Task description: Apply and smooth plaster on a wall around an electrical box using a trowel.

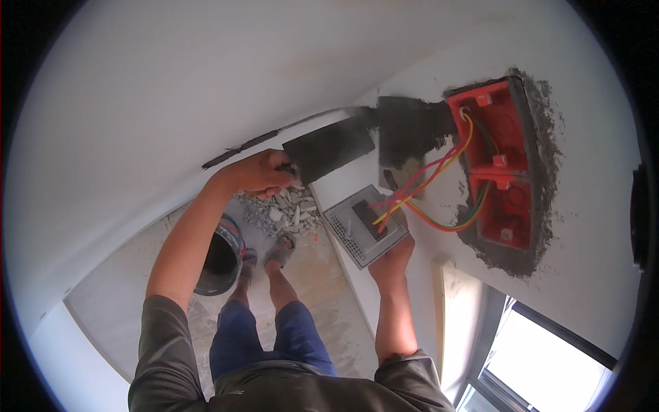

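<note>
My left hand [264, 175] is closed around the near end of a trowel [329, 147] with a broad, dark rectangular blade. The blade is held close to the wall, near a dark mortar patch [408, 130]. Lower and to the right, my right hand [395, 261] grips the edge of a grey square plastic panel [350, 237] with small holes along one side and a dark area in its middle. Red, yellow and green wires [429, 172] run from two red wall boxes [491, 130] and cross in front of the panel; whether they are fastened to it I cannot tell.
Rough dark mortar [542, 137] surrounds the boxes in the white wall, and a dark streak [240, 151] runs along it to the left. Below are rubble [285, 213] and a dark bucket [220, 264] beside my feet. A window [549, 357] stands at lower right.
</note>
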`<action>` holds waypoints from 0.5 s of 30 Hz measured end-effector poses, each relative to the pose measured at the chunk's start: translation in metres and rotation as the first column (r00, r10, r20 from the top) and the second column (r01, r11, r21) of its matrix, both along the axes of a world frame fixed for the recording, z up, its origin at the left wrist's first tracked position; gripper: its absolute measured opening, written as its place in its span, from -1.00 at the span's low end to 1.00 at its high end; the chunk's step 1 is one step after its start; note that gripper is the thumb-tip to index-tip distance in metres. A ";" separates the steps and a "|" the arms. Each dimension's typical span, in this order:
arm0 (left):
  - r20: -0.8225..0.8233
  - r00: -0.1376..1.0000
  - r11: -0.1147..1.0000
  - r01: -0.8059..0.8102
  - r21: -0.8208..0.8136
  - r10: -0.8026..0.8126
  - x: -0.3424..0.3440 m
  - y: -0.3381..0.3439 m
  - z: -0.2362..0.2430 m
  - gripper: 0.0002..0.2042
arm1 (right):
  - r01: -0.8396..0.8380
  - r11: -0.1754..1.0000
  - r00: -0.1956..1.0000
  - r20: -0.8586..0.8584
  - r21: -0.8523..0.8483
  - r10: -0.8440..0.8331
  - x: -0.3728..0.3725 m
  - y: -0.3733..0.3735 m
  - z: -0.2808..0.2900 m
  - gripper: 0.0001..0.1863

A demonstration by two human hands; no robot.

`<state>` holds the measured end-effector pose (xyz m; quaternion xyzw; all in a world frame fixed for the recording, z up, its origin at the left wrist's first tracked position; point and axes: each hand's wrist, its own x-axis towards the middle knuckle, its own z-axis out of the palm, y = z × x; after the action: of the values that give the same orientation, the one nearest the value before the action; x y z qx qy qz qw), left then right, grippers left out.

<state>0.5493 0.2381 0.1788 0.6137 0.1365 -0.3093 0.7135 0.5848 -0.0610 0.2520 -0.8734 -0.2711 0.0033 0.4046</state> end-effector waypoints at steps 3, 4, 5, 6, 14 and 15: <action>0.012 1.000 0.999 0.021 -0.045 -0.020 0.003 -0.001 0.000 -0.78 | -0.089 0.994 0.995 -0.044 -0.063 0.087 -0.003 -0.012 -0.011 -0.73; 0.009 1.000 0.999 0.021 -0.046 -0.021 0.003 -0.001 0.003 -0.78 | -0.066 0.993 0.998 0.014 -0.100 0.068 -0.006 -0.018 -0.011 -0.71; 0.033 0.999 1.000 0.020 -0.005 -0.020 0.004 -0.001 0.006 -0.82 | -0.042 0.990 0.996 0.074 -0.136 0.052 -0.007 -0.023 -0.011 -0.69; 0.058 0.998 0.999 0.018 0.036 -0.020 0.004 -0.001 0.008 -0.83 | -0.041 0.990 0.996 0.071 -0.138 0.052 -0.007 -0.026 -0.010 -0.69; 0.027 0.999 0.999 0.028 0.019 -0.028 0.003 -0.001 0.009 -0.83 | 0.023 0.999 0.995 -0.100 0.047 -0.019 -0.004 -0.009 0.003 -0.67; 0.040 0.999 0.999 0.035 0.009 -0.036 0.003 -0.001 0.009 -0.83 | -0.010 0.996 0.996 -0.085 0.089 0.017 -0.004 -0.008 0.001 -0.66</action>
<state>0.5526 0.2367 0.1873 0.6249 0.1125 -0.3090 0.7081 0.5804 -0.0694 0.2531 -0.8517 -0.2593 0.0314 0.4544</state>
